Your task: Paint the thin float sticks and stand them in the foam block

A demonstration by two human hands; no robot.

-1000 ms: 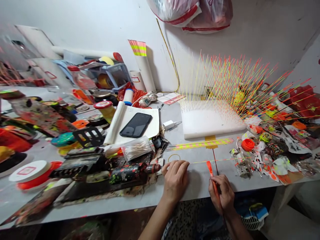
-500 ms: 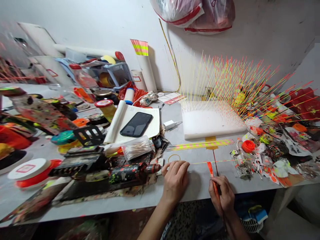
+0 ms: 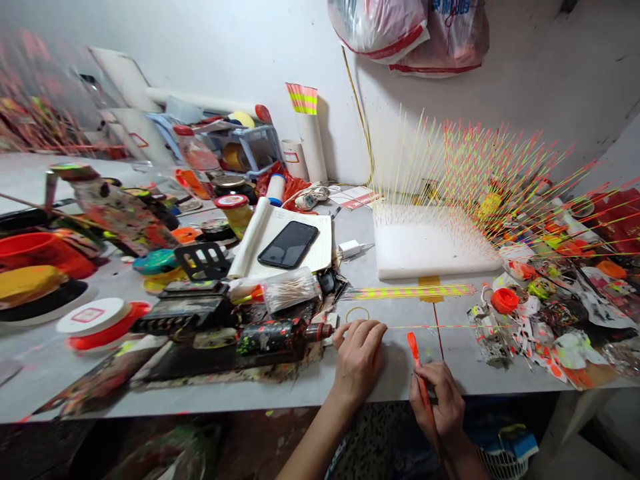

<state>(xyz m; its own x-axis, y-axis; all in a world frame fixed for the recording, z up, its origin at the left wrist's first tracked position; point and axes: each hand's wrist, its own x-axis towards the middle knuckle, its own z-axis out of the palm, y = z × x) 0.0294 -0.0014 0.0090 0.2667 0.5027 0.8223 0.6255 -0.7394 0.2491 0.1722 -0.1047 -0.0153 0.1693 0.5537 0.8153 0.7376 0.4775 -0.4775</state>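
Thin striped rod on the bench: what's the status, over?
Left hand curled, thin striped rod running from its fingertips. Right hand gripping orange stick. Speckled black cylinder beside left hand.

Left hand (image 3: 359,360) flat, right hand (image 3: 437,407) curled
Left palm down at 6 o'clock; right fingers closed at 5 o'clock.

Two hands (image 3: 358,360); one phone (image 3: 289,245); one foam block (image 3: 430,243); one rubber band (image 3: 357,315); two hanging plastic bags (image 3: 379,30).
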